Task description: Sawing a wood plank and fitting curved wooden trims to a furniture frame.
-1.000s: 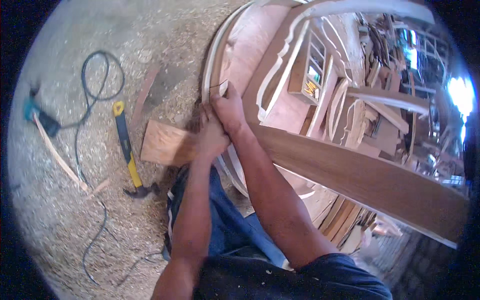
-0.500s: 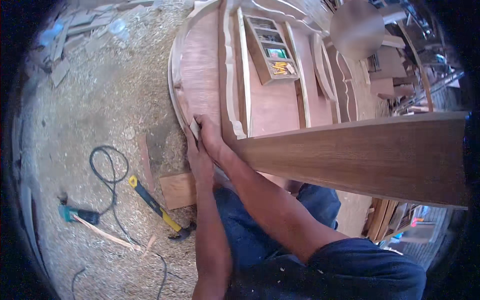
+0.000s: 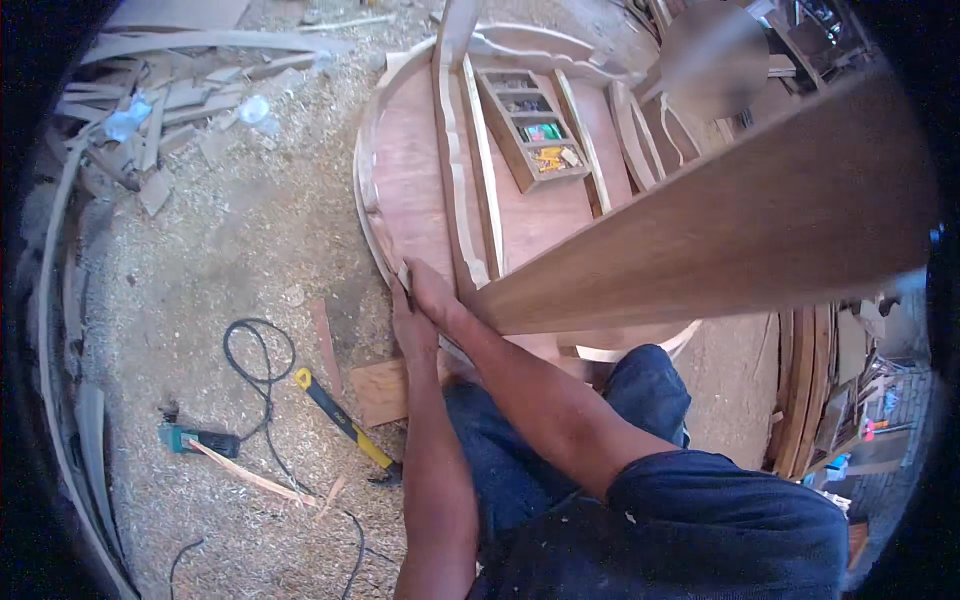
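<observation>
My right hand (image 3: pixel 432 292) is closed at the curved wooden rim (image 3: pixel 366 215) of a large rounded panel (image 3: pixel 410 170). Just below and left of it, my left hand (image 3: pixel 412 328) grips the outside of the same rim. A small pale flat piece (image 3: pixel 403 274) shows at the right hand's fingertips; its kind is unclear. Close to my right wrist, a wide dark plank (image 3: pixel 700 225) stands up from the panel and reaches toward the right. Wavy-edged strips (image 3: pixel 452 170) run across the panel.
A divided wooden tray (image 3: pixel 535 180) with small yellow items lies on the panel. On the shaving-covered floor at left are a yellow-and-black hammer (image 3: pixel 345 425), a green corded power tool (image 3: pixel 200 440) and a wood block (image 3: pixel 382 392). Scrap wood (image 3: pixel 185 100) is piled at far left.
The view has shifted, so the floor and panel appear lower and the plank is tilted more steeply. Both hands keep their place at the rim.
</observation>
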`<move>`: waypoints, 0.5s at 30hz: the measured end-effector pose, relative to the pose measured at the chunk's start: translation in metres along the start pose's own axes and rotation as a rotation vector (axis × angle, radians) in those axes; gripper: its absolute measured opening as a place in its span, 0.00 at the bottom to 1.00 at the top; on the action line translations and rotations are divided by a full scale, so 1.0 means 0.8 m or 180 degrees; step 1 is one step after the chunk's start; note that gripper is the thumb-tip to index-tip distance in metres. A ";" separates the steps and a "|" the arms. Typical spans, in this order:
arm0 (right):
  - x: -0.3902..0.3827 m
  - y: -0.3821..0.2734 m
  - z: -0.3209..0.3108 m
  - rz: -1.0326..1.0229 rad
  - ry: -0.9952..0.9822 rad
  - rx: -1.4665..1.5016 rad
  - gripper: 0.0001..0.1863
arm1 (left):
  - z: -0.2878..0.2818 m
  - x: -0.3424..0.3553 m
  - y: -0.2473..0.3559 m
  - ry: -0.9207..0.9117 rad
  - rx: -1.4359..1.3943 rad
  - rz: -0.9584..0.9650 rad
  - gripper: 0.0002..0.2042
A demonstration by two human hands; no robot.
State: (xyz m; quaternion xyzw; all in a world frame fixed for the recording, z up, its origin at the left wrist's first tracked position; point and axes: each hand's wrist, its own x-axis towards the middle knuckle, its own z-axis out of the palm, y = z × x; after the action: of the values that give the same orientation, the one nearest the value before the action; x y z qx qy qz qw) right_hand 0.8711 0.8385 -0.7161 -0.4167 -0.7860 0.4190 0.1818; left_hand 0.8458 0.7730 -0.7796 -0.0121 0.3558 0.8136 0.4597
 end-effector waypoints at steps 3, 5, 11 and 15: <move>-0.040 -0.050 -0.015 0.0262 -0.0029 -0.0622 0.27 | 0.007 -0.004 0.011 0.0059 0.0957 0.0301 0.27; -0.130 -0.089 -0.030 -0.1353 0.0474 -0.0226 0.26 | -0.015 -0.015 0.020 0.0291 0.1925 0.0541 0.26; -0.317 -0.040 -0.245 -0.0834 -0.1194 0.0099 0.22 | -0.001 -0.010 0.005 0.0486 0.4397 0.1220 0.24; -0.344 0.037 -0.398 0.0942 0.0071 0.1003 0.22 | -0.048 -0.001 -0.071 0.0262 0.3111 0.0508 0.26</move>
State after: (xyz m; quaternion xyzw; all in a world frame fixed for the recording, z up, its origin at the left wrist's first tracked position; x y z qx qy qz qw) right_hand 1.2495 0.7870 -0.5369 -0.4987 -0.6389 0.5541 0.1899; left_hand 0.8777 0.7680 -0.8401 0.2000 0.7133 0.5831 0.3334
